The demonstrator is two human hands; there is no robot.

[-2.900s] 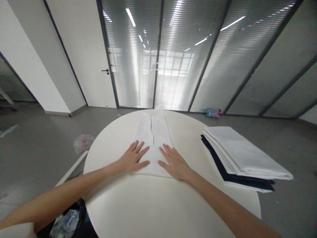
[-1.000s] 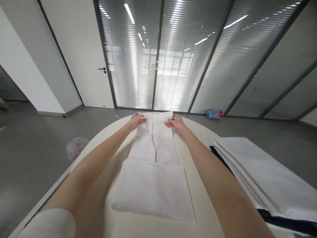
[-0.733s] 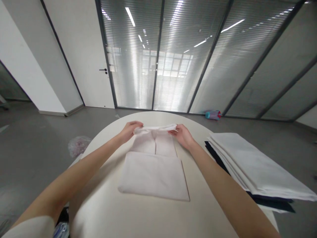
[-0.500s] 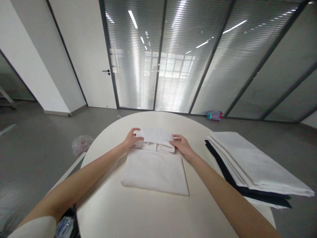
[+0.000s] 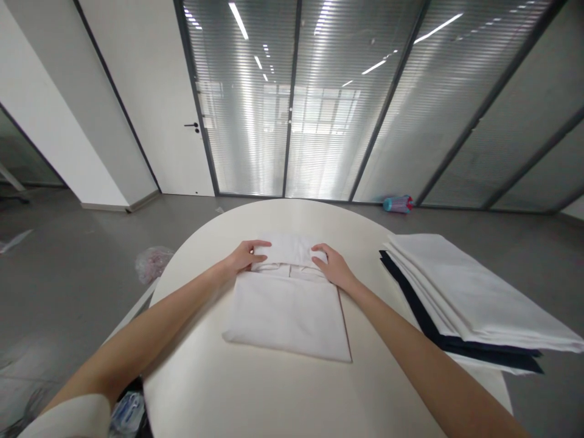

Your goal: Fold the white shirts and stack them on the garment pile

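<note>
A white folded cloth [image 5: 289, 313] lies flat on the round white table [image 5: 292, 401], with its far part folded over into a narrower band. My left hand [image 5: 244, 255] rests at the left edge of that band, thumb and fingers apart. On the band's right side my right hand [image 5: 335, 264] touches the fabric, its thumb and index finger also spread. Loose creased layers show between the band and the flat near part. Some fingers of both hands are hidden from view.
A stack of folded white and dark cloths [image 5: 474, 292] overhangs the table's right side. On the floor are a clear plastic bag [image 5: 152, 263] at left and a blue-and-pink item [image 5: 398, 204] by the glass wall. A bag with blue-and-white contents [image 5: 128, 413] sits below the table's left edge.
The folded band now lies flatter over the creased layers. My right hand has shifted slightly inward onto its top, and both hands have loosened from its edge. The camera view has tilted slightly.
</note>
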